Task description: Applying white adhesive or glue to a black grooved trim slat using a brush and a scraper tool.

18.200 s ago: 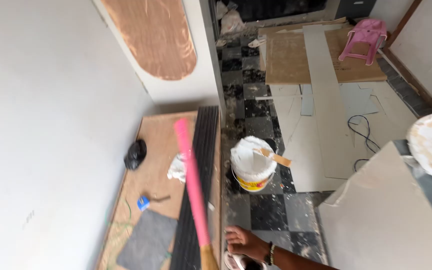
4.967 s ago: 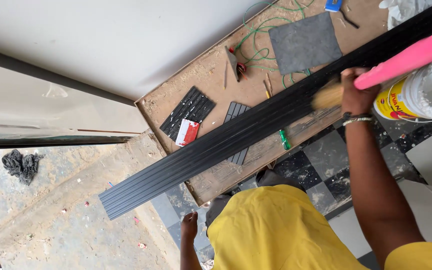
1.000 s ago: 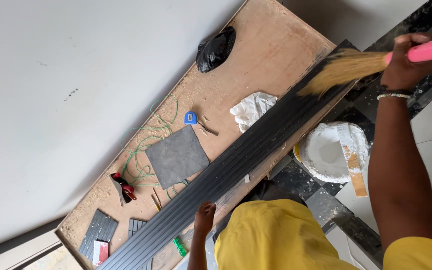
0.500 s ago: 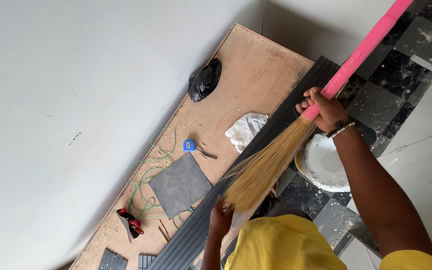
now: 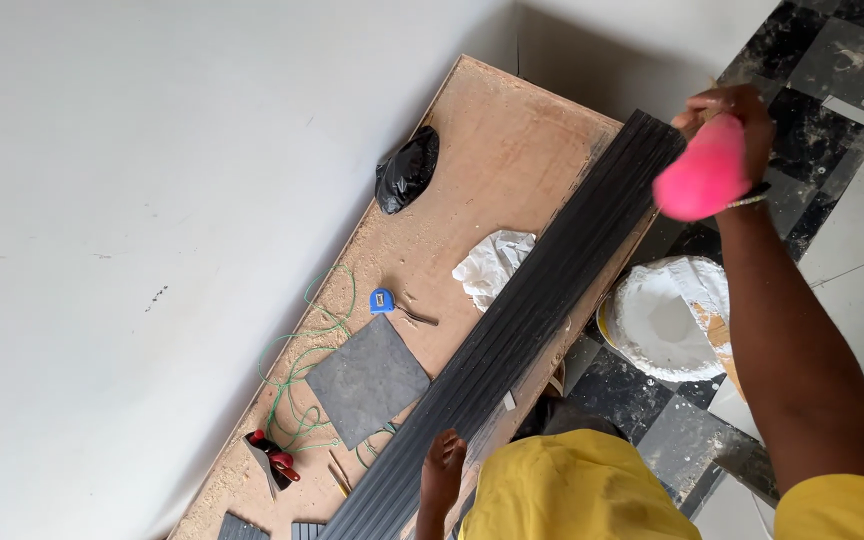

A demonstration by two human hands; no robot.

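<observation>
1. Right hand [image 5: 727, 125] is closed round the pink broom handle [image 5: 700, 180]. It was lower half a second ago, with the bristles down on the strips; now it is lifted off at the far end, handle end-on to the camera, blurred, bristles out of view.
2. Left hand [image 5: 442, 465] rests flat on the near end of the black ribbed strips [image 5: 532, 320], fingers loose, steadying them as before.
3. Strips lie along the tabletop [image 5: 512, 140] edge and look swept.
4. Beside the right forearm, below it: white paint bucket [image 5: 667, 320] on the floor.
5. Beyond the left hand: grey tile [image 5: 367, 380], blue tape measure [image 5: 382, 300], white rag [image 5: 492, 265], black bag [image 5: 407, 170].
</observation>
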